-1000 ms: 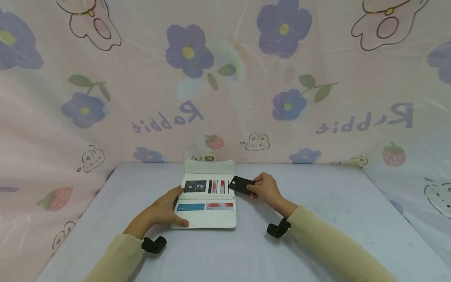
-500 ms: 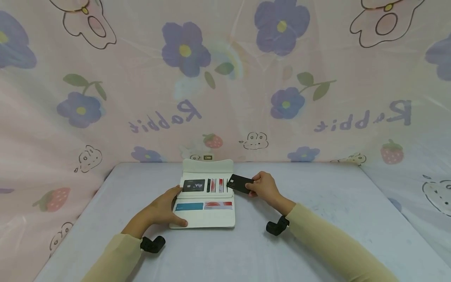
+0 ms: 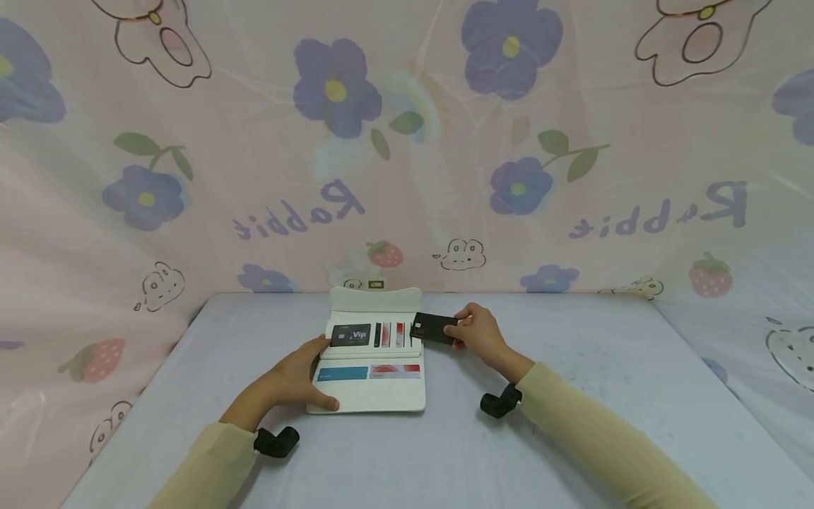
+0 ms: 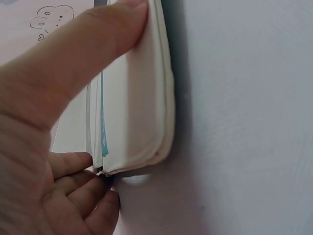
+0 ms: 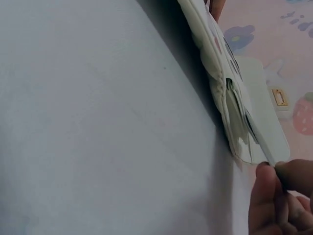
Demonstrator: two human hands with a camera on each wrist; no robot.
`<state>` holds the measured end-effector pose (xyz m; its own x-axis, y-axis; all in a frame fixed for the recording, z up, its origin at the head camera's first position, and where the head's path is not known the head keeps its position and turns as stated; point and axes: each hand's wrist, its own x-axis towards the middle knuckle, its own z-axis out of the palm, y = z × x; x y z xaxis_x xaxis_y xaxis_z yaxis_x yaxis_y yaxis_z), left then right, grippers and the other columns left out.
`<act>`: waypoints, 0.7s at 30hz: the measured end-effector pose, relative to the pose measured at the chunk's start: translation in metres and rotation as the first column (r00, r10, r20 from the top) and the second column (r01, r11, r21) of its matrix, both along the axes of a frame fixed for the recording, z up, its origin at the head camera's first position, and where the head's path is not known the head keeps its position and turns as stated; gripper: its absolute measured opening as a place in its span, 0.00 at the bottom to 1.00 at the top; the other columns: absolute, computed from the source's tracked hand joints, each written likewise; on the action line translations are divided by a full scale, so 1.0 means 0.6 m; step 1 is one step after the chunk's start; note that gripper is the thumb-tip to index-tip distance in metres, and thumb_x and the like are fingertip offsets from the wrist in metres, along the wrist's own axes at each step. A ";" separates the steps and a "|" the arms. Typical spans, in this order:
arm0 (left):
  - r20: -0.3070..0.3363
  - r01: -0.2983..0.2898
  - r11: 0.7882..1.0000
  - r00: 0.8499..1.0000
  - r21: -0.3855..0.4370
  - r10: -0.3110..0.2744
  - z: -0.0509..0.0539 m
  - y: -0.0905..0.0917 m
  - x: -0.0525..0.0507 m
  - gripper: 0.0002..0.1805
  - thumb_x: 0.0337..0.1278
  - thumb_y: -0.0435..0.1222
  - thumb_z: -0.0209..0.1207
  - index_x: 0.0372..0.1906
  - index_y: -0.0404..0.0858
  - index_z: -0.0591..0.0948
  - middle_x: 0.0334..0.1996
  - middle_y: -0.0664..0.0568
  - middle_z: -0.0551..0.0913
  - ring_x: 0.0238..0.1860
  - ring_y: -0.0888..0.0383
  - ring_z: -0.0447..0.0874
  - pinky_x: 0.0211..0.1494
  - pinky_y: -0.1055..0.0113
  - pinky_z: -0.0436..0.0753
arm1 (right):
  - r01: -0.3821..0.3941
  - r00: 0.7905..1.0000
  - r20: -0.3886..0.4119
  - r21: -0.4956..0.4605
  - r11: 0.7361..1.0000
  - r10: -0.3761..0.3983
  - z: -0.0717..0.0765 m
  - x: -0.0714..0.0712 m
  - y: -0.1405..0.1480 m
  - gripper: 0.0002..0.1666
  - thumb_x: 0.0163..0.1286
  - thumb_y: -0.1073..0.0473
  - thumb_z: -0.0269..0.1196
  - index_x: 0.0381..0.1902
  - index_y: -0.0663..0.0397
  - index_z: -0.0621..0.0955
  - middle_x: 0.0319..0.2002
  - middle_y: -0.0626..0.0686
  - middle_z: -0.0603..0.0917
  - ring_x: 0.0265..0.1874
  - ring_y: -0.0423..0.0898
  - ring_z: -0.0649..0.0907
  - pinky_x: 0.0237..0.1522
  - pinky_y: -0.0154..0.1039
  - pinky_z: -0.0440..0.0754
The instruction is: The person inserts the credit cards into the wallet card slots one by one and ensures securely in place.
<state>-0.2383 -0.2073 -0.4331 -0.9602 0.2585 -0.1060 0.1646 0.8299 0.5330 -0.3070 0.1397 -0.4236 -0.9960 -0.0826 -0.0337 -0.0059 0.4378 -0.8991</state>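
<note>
A white wallet (image 3: 375, 399) lies unfolded on the table, its flap towards the back. My left hand (image 3: 294, 375) holds it by its left side, thumb on the front panel and fingers bent at the edge, as the left wrist view shows. Between thumb and fingers, my right hand (image 3: 482, 336) pinches a black card (image 3: 434, 329) by its right end. The card's left end meets the wallet's right edge beside the slots; how far it is inside cannot be told. A dark "Vip" card (image 3: 351, 336), a blue card (image 3: 343, 373) and a red-and-white card (image 3: 394, 371) sit in the wallet.
The white table (image 3: 572, 396) extends around the wallet. A patterned pink curtain (image 3: 432, 177) hangs behind its back edge. A metal clasp plate (image 5: 279, 97) shows on the wallet's far end. Black wrist cameras (image 3: 277, 442) sit on both wrists.
The right hand has risen slightly and turned the black card more level, with its left end still at the wallet's right edge. The left hand and wallet stay put.
</note>
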 end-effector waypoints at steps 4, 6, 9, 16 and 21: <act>0.001 0.002 1.000 1.000 0.016 -0.002 0.001 0.003 0.001 0.70 0.20 0.57 0.79 0.73 0.31 0.56 0.74 0.35 0.54 0.74 0.36 0.53 0.71 0.40 0.60 | 0.022 1.000 0.007 -0.027 0.999 -0.021 0.002 -0.003 0.002 0.19 0.61 0.67 0.66 0.46 0.66 0.70 0.24 0.57 0.85 0.14 0.40 0.82 0.24 0.35 0.84; 0.005 0.000 1.000 1.000 0.023 0.000 0.002 0.004 0.002 0.70 0.20 0.57 0.79 0.73 0.31 0.56 0.74 0.35 0.54 0.74 0.36 0.53 0.71 0.40 0.61 | 0.032 0.999 0.016 -0.043 0.999 -0.032 0.003 -0.003 0.001 0.19 0.61 0.67 0.66 0.46 0.66 0.70 0.25 0.56 0.86 0.15 0.40 0.83 0.26 0.36 0.85; 0.014 -0.004 1.000 1.000 0.030 0.004 0.004 0.006 0.002 0.70 0.20 0.56 0.80 0.73 0.31 0.56 0.74 0.35 0.54 0.74 0.36 0.53 0.71 0.40 0.61 | 0.039 0.999 0.028 -0.062 0.997 -0.038 0.005 -0.003 0.000 0.20 0.61 0.67 0.66 0.47 0.66 0.70 0.26 0.57 0.86 0.14 0.40 0.83 0.26 0.37 0.86; 0.025 -0.022 1.000 0.999 0.010 0.021 0.008 0.008 0.003 0.71 0.19 0.57 0.79 0.73 0.31 0.56 0.74 0.35 0.54 0.73 0.36 0.54 0.71 0.40 0.61 | 0.032 0.999 0.032 -0.046 0.998 -0.030 0.007 0.000 -0.005 0.20 0.60 0.68 0.67 0.46 0.67 0.70 0.26 0.57 0.86 0.14 0.39 0.82 0.24 0.33 0.84; 0.039 -0.030 1.000 0.999 0.008 0.030 0.009 0.009 0.002 0.71 0.19 0.57 0.80 0.73 0.31 0.56 0.74 0.35 0.55 0.73 0.36 0.54 0.71 0.40 0.61 | 0.024 0.999 0.033 -0.027 0.999 -0.023 0.006 0.004 -0.006 0.20 0.60 0.68 0.67 0.45 0.66 0.71 0.25 0.57 0.86 0.14 0.39 0.82 0.25 0.36 0.85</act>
